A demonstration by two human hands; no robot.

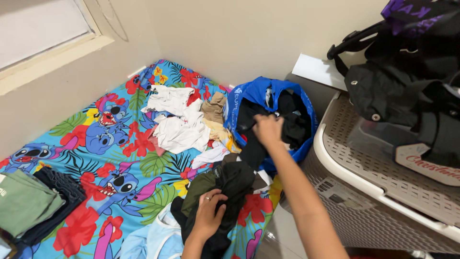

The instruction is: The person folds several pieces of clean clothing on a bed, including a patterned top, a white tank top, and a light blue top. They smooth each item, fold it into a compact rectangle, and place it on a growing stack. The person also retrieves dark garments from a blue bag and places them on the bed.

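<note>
- the right hand (267, 128) grips a black cloth (251, 152) at the blue bag (249, 94), far and right;
- the left hand (209, 214) squeezes the near end of it, just below, on the bed sheet (115, 158).

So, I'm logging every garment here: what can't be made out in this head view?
- Inside of the blue bag: hidden by its rim and the right hand.
- Dark garment: bunched under the left hand, kind unclear.
- Folded stack: cut by the left edge.
</note>
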